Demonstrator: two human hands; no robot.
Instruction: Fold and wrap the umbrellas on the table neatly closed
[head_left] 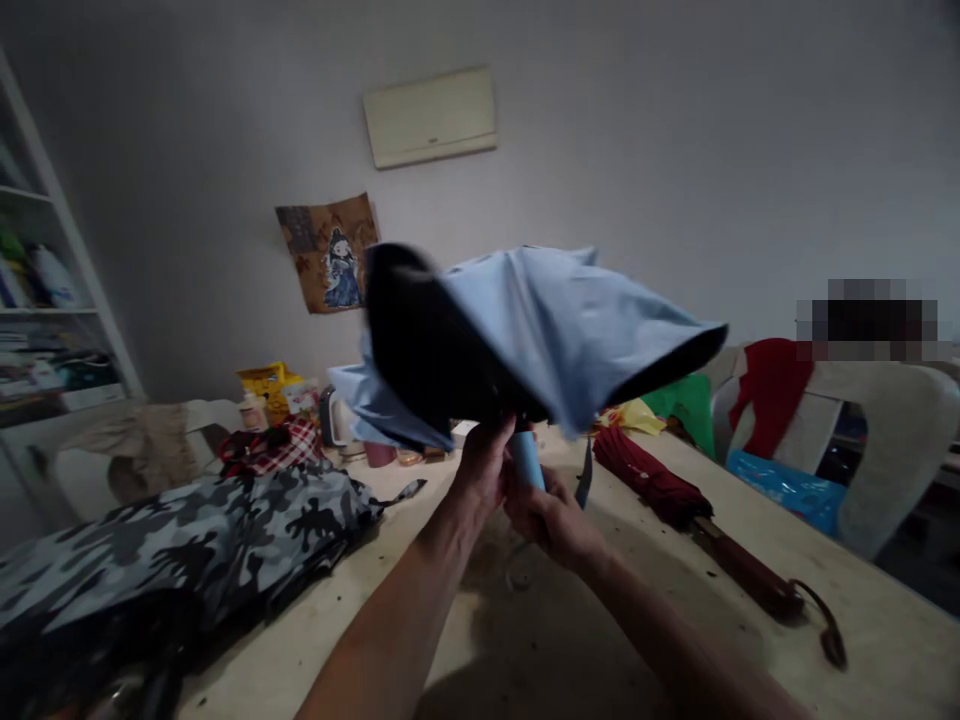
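Note:
A light-blue umbrella (pixel 551 320) with a black lining is held up in front of me, its canopy loose and partly spread. My right hand (pixel 551 510) is wrapped round its blue handle. Just above, my left hand (pixel 487 460) reaches under the canopy with its fingers closed at the top of the handle, by the shaft; the canopy hides part of them. A dark strap hangs beside the handle. To the left lies a grey camouflage umbrella (pixel 247 530), loosely folded. A dark red umbrella (pixel 652 475) with a brown handle rests on the right.
The pale table (pixel 600 640) stretches under my arms. Along its back stand a yellow bag (pixel 268 388), a kettle-like container (pixel 337 418) and a red checked cloth (pixel 281 445). Pale chairs (pixel 892 430) stand at both sides, with a blue packet (pixel 787 487) by the right one. A person's head shows behind, blurred out.

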